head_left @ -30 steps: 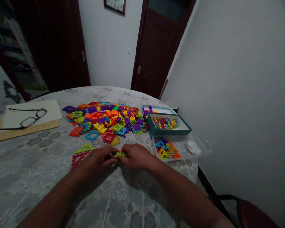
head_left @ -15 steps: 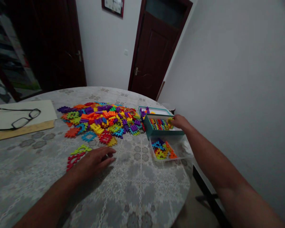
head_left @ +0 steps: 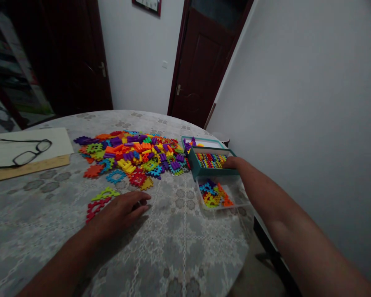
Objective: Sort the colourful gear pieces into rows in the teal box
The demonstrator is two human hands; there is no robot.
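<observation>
Right hand (head_left: 234, 163) at the teal box (head_left: 200, 169) rim, over its row of pieces (head_left: 210, 160) — grip cannot be told; left hand (head_left: 123, 208) rests flat, fingers spread, bracing on the surface (head_left: 179, 235).

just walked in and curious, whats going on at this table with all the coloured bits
The person's right hand rests at the teal box, which holds rows of coloured pieces; whether it grips one is unclear. The left hand lies flat on the tablecloth beside a red piece. A pile of interlocking plastic blocks lies beyond, and a clear tray holds a few more.
</observation>
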